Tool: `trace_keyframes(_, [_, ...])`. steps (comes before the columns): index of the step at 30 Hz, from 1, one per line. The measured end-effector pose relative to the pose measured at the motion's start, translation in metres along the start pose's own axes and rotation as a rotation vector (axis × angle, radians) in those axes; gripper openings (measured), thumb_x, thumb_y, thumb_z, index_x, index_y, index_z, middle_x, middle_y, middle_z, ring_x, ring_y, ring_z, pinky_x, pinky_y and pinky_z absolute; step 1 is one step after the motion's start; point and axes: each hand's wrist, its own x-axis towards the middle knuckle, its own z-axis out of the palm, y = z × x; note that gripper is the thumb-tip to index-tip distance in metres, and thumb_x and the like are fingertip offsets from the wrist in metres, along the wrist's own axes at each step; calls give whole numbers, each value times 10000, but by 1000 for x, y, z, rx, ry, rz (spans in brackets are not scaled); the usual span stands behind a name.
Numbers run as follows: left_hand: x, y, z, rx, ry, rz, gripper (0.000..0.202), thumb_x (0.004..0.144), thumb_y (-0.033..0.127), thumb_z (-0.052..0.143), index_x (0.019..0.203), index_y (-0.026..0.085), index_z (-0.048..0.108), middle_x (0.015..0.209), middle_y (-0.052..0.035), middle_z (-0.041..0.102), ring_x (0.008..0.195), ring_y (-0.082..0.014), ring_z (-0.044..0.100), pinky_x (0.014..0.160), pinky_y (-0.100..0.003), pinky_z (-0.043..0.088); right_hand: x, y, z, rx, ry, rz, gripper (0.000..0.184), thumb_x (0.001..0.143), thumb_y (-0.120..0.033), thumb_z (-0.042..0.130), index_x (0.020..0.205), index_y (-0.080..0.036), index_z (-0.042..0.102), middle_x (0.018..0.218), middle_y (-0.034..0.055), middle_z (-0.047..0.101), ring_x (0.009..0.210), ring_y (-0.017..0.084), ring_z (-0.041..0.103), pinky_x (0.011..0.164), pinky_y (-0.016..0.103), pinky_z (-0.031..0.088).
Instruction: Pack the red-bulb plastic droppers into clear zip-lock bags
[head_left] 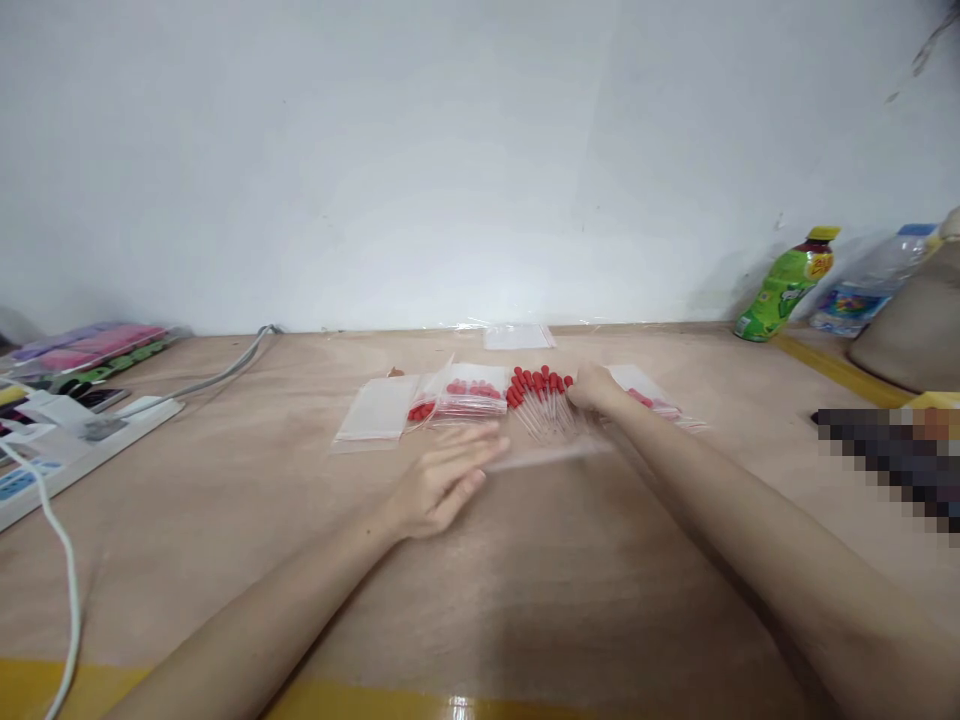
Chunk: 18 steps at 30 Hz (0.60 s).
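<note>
A fanned pile of droppers (544, 390) with red bulbs and thin clear stems lies mid-table. My right hand (594, 388) is at the pile's right end, fingers curled beside the red bulbs; what they grip is hidden. My left hand (442, 480) is stretched out flat and slightly blurred, its fingertips near a clear plastic bag (555, 457) in front of the stems. Behind my left fingers sits a stack of zip bags (476, 390) with red bulbs showing inside. To its left are flat white-looking zip bags (375, 410). Another bag with red bulbs (641, 390) lies beyond my right hand.
A clear bag (517, 337) lies by the wall. On the left are a power strip (142, 425) with cables and a pack of coloured pieces (97, 345). A green drink bottle (787, 285), a water bottle (870, 280) and a blurred-out dark object (892, 460) are on the right.
</note>
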Motion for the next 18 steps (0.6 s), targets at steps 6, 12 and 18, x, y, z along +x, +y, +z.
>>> trace_keyframes(6, [2, 9, 7, -36, -405, -84, 427, 889, 352, 448, 1292, 211, 440, 1366, -80, 394, 1274, -224, 345, 1057, -432, 259, -13, -1, -25, 87, -17, 128, 145, 743, -225, 550, 621, -152, 576, 432, -19, 396, 441, 118, 453, 455, 240, 337])
trace_keyframes(12, [-2, 9, 15, 171, -157, -237, 285, 849, 339, 500, 1075, 215, 621, 1065, -55, 646, 1044, -242, 548, 965, -462, 350, -62, 2, -45, 927, -202, 226, 120, 749, -289, 556, 800, -182, 539, 634, -6, 527, 483, 73, 451, 440, 202, 376])
trace_keyframes(18, [-2, 8, 17, 80, -322, -177, 392, 909, 241, 367, 1293, 217, 439, 1388, -42, 367, 1298, -205, 298, 1054, -406, 288, -106, 17, -27, 997, -9, 126, 376, 685, -375, 658, 945, -231, 429, 708, -32, 590, 527, 87, 525, 478, 216, 430])
